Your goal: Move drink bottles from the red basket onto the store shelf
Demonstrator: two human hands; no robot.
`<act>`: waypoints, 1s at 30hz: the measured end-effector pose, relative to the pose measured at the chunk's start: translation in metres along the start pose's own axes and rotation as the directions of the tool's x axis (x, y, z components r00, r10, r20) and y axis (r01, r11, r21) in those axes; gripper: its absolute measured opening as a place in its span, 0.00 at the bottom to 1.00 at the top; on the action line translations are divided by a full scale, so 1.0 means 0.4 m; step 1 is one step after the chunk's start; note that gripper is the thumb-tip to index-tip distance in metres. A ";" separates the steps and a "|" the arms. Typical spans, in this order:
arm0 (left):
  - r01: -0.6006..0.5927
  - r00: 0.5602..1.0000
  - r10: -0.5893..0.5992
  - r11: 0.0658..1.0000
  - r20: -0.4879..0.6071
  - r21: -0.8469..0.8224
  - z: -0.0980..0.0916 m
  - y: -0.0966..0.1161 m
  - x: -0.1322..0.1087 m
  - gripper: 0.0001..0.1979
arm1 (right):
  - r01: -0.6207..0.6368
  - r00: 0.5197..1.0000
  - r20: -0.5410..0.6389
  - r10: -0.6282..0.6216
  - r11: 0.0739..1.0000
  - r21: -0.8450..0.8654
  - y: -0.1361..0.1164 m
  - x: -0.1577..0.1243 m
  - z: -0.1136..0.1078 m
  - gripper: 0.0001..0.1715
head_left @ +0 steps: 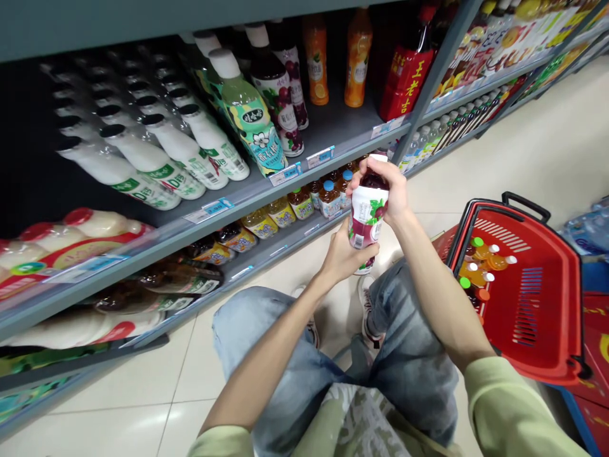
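Note:
Between my hands is a grape juice bottle (366, 212) with dark purple contents, a white cap and a label printed with grapes. My left hand (345, 251) is wrapped round its lower part. Around the neck and upper part, just under the cap, curl the fingers of my right hand (392, 187). The bottle stands nearly upright in front of the shelf edge, above my knees. Similar grape juice bottles (285, 105) stand on the shelf behind, beside a green bottle (254, 117) with a white cap.
A red shopping basket (547, 298) with several small drink bottles stands at my right. White milk drink bottles (176, 162) fill the shelf's left side. Orange juice bottles (356, 60) and a red pack (404, 82) stand further right. Below is a lower shelf of small bottles (280, 212).

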State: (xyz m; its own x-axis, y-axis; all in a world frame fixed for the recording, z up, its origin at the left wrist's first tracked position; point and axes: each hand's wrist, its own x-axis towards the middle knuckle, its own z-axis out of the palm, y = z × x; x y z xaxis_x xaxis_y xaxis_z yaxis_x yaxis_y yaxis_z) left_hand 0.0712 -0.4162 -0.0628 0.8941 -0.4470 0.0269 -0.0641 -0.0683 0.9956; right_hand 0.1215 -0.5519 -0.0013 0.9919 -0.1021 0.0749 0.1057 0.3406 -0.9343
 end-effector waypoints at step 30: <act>0.095 0.995 -0.094 0.982 0.017 -0.163 -0.006 -0.024 0.011 0.25 | -0.044 0.996 -0.087 0.035 0.994 -0.102 0.056 0.011 -0.001 0.14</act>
State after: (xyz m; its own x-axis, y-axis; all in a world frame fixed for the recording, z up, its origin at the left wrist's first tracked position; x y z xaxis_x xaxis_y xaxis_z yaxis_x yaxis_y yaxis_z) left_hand 0.0768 -0.4152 -0.0720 0.8887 -0.4535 -0.0682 0.0943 0.0353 0.9949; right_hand 0.1283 -0.5452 -0.0219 0.9852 -0.1708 0.0117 0.0543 0.2475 -0.9674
